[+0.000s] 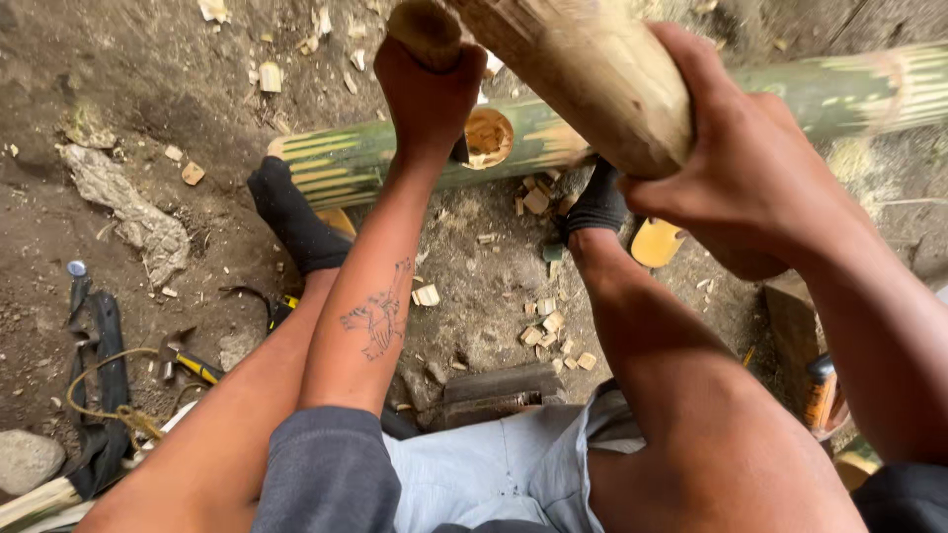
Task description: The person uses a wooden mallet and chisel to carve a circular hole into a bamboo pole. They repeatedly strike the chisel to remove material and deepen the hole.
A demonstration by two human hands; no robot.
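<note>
Dirt floor: bare earth, littered with pale wood chips, densest between the person's feet.

Bamboo pole: green with yellow stripes, lying crosswise on the floor. Both feet in black socks rest against its near side, likely bracing it so it does not roll. A round notch is cut into the pole between the feet; the chips lie just below it.

Wooden club: thick, pale, bark-rough, held up close to the camera and slanting over the pole. Right hand is wrapped round its thick lower end, fingers curled tight. Probably serves as a mallet, given the way it is raised above the cut.

Left hand: closed in a fist round a rounded wooden handle, arm stretched straight toward the notch. A dark blade may sit below the fist; too hidden to confirm.

Smaller items: a hammer with yellow grip lies left of the leg, beside a black strap and a grey stone. An orange-capped object sits at the right, cut off by the arm.
</note>
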